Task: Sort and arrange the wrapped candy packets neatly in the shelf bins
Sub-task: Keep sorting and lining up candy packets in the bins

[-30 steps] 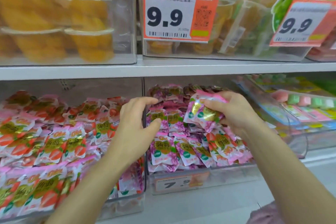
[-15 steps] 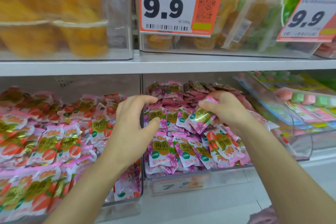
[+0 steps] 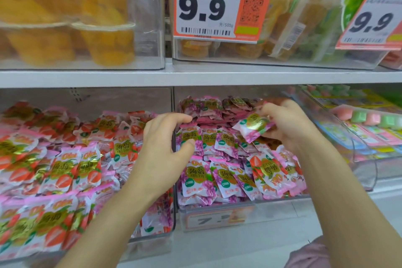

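The right hand (image 3: 289, 128) pinches one purple grape candy packet (image 3: 255, 127) between thumb and fingers, holding it tilted just above the packets heaped in the middle clear bin (image 3: 217, 209). The left hand (image 3: 161, 156) is released, grasping nothing: its fingers are curled and spread, with the thumb and forefinger tips over the divider wall between the two bins, close to the grape packets (image 3: 208, 178) stacked in rows below and between the hands. To the left of the left hand, the neighbouring bin (image 3: 152, 239) is full of strawberry packets (image 3: 61, 169) in red and pink wrappers. Under the right hand a few strawberry-printed packets (image 3: 269, 172) lie among the purple ones. Beyond the right hand a further bin (image 3: 367, 172) holds pastel sweets. Above both hands, the upper shelf (image 3: 195, 77) carries clear tubs of orange jelly cups (image 3: 106, 43) and an orange 9.9 price tag (image 3: 221, 4).
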### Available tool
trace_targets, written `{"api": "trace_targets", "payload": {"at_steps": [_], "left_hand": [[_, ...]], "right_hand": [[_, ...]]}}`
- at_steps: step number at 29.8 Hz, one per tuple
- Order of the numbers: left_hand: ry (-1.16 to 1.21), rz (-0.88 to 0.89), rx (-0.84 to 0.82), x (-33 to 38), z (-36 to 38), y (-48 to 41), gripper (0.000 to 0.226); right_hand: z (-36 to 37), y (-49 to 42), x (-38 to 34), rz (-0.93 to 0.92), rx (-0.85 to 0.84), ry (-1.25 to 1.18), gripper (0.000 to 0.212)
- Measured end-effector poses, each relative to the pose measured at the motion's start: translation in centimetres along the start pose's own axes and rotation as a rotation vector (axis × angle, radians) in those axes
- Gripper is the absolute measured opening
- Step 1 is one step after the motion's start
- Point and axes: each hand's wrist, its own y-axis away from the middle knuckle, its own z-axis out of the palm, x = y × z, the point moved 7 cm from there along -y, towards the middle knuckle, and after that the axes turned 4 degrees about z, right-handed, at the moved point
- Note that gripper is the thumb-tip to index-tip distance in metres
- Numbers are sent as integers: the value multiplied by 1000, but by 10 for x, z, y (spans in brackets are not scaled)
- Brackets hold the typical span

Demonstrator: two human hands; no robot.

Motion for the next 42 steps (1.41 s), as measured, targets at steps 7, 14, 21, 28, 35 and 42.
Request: {"api": "trace_targets", "payload": {"at_steps": [7,14,21,28,35,42], "left_hand": [[3,3,-1,1,0,0,35],[-20,7,-2,-1,-1,1,35],[-67,40,8,2,-2,0,35],[-172,249,-65,38,8,-15,27],[-234,244,-120,33,21,-18,26],[-295,239,-165,28,25,-16,21]], "right_hand": [[34,9,-6,-127,-133,131,22],[50,27,-8,-500,-18,832,22],[68,36,15,-553,-254,993,36],[17,31,-1,-539,-58,796,30],[-29,-7,12,-376,41,1049,47],[-18,-27,21,-456,196,1307,22]]}}
